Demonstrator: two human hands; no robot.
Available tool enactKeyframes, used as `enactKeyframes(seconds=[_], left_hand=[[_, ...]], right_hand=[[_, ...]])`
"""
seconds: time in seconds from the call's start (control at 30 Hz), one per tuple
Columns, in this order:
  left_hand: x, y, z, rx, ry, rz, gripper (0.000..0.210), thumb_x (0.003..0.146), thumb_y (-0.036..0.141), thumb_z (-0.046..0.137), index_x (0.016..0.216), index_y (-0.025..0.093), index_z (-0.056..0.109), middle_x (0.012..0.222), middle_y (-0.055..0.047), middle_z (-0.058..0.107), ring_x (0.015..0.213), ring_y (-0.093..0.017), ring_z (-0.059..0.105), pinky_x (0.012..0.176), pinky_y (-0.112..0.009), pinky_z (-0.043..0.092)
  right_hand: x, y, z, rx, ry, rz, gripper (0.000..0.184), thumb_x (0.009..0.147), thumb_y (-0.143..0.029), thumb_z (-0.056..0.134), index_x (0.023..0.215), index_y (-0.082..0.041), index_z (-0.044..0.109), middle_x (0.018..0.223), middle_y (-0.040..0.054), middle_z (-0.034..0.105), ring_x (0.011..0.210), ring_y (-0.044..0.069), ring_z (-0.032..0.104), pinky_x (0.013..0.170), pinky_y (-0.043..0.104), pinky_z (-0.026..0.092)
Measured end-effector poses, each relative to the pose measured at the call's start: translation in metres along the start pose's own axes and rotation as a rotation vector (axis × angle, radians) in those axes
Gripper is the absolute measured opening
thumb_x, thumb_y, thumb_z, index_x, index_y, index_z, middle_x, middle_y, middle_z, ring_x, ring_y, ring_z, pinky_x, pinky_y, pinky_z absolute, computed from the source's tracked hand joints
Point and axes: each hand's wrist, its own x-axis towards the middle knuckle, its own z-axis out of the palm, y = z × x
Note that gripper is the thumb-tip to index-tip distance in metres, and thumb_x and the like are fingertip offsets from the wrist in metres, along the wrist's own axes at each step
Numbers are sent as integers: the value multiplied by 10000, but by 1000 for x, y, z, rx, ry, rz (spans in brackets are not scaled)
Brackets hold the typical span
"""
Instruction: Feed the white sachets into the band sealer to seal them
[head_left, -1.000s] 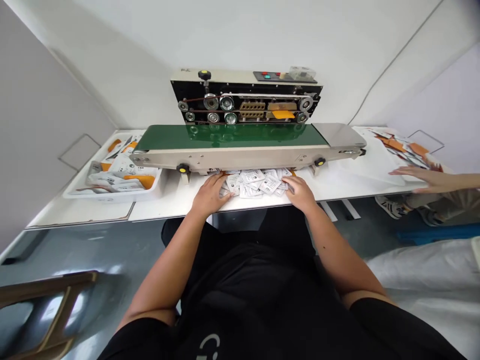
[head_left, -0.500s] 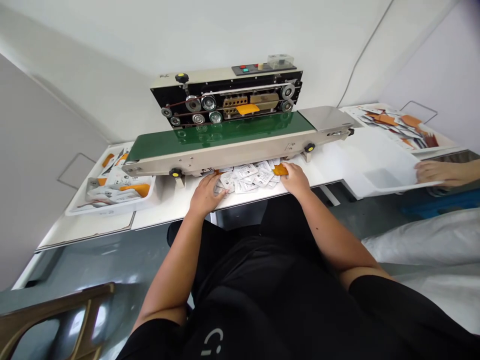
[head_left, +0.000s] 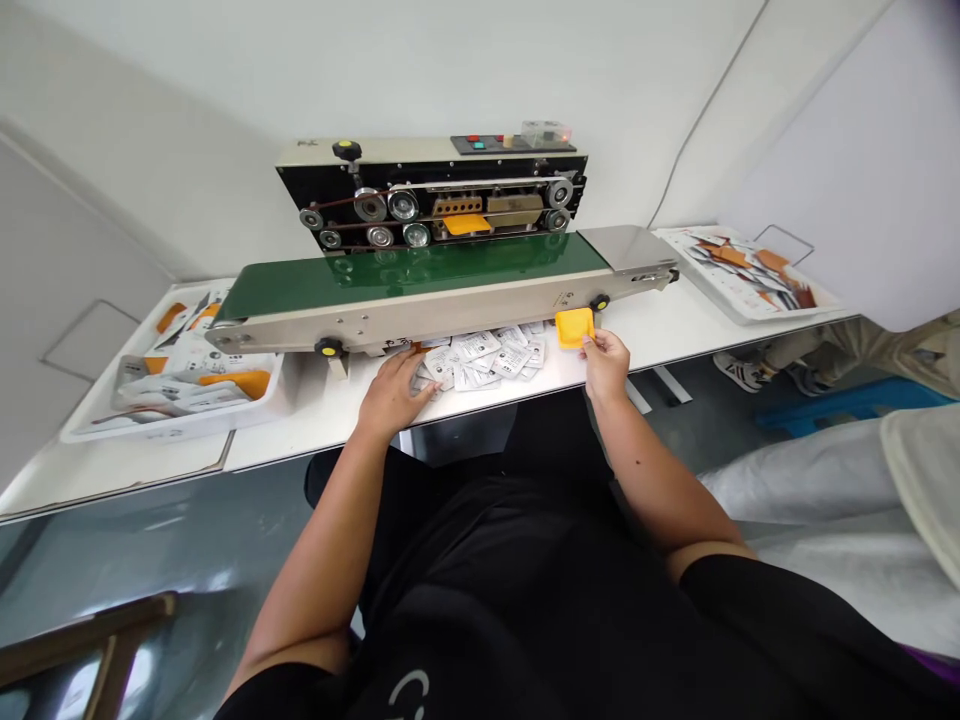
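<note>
Pinched by one edge, an orange sachet [head_left: 574,328] is held up in my right hand [head_left: 606,364], just in front of the conveyor's side. My left hand [head_left: 394,396] rests with fingers apart against the left end of a pile of white printed sachets [head_left: 487,356] on the table. A bit of orange shows by its fingertips, mostly covered. Behind the pile stands a band sealing machine [head_left: 435,170] with a green conveyor belt [head_left: 405,270]. Another orange sachet [head_left: 466,225] sits in the sealer's band, above the belt.
A white bin [head_left: 259,405] of mixed sachets stands left on the table [head_left: 300,440]. Another white tray [head_left: 750,312] of sachets stands at the right. A person in pale clothing [head_left: 817,490] is close on my right, near a blue stool [head_left: 862,400]. A brown chair [head_left: 112,640] is lower left.
My right hand has lifted the orange sachet from the pile's right end, turning its flat face up. The co-worker's hand and the white bin it held at the right are gone from view.
</note>
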Motion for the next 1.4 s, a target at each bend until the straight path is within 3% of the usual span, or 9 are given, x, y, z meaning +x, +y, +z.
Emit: enactKeyframes(seconds=[0.2,0.33,0.43,0.57,0.73,0.93,1.03,1.2,1.4], left_hand=[[0,0,1,-7,21,13,638,967,550,642,1479,173,596,1596,-164,554,1491,-377,490,1258,-538,397],[-7,10,-5,-1,189,85,421,1008,458,608,1313,184,699,1342,-155,723,1282,-334,648,1142,-490,497],[-8,27,-26,59,349,177,272,1049,370,563,1176,215,747,1042,-105,785,1010,-283,711,963,-433,550],[24,45,-72,178,463,303,195,1037,316,595,1106,229,756,987,-94,771,921,-275,676,869,-424,517],[103,47,-116,381,408,219,221,1032,327,591,1164,217,729,1094,-136,725,1061,-335,630,867,-447,475],[160,33,-129,595,184,131,232,1007,345,610,1166,218,724,1170,-149,688,1178,-372,577,941,-475,434],[169,24,-133,671,134,136,204,1015,296,561,1015,205,743,1092,-155,697,1150,-364,579,933,-479,409],[166,6,-148,687,181,144,277,1006,144,483,833,148,699,884,-104,644,926,-253,551,847,-433,368],[131,-21,-187,672,306,62,420,1082,271,447,730,163,651,757,-24,523,716,-168,313,751,-362,287]], right_hand=[[2,-1,-5,46,-83,45,324,754,-440,785,948,-195,702,789,-17,665,630,106,573,621,244,495],[-3,-2,-1,-64,-230,51,346,763,-471,780,965,-195,726,866,22,731,772,169,660,746,302,562],[-2,-3,4,-79,-271,69,348,764,-475,779,967,-195,735,936,45,765,846,203,697,831,345,581],[0,-3,5,-83,-260,91,364,757,-491,786,966,-198,740,928,47,764,852,215,705,841,358,584],[-1,1,1,-114,-275,78,373,786,-518,781,986,-205,748,904,38,749,830,210,695,826,356,583],[-1,4,-2,-52,-298,109,364,781,-491,811,1002,-208,758,958,45,768,836,210,694,834,361,582],[-1,2,-3,-43,-306,105,337,792,-475,805,998,-211,762,949,39,763,828,205,689,817,348,573],[-4,-1,-4,-78,-291,71,286,820,-462,804,968,-220,768,934,35,757,816,201,676,803,340,565],[-6,-3,-7,-71,-295,49,272,830,-449,810,966,-217,775,906,32,751,814,204,685,795,341,581]])
